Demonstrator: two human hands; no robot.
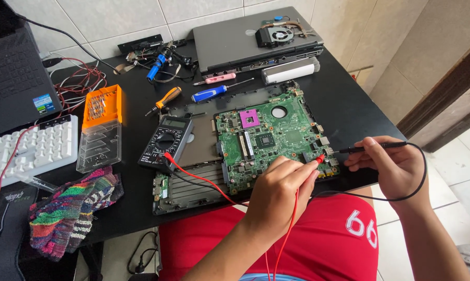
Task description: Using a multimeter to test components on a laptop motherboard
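A green laptop motherboard [276, 135] lies in an open dark laptop base [193, 151] on the black table [344, 104]. My left hand [279, 187] pinches a red multimeter probe [318, 158], its tip touching the board's front right edge. My right hand [393, 164] holds a black probe [359, 149] pointed at the same corner. Red and black leads run from both probes to a black digital multimeter [166, 141] resting on the base's left side.
A closed grey laptop [245, 41] with a fan on it, a silver cylinder [289, 71], several screwdrivers [209, 93], an orange bit case [102, 105], a white keyboard [29, 151], a colourful cloth [71, 208] and another laptop [11, 73] crowd the table.
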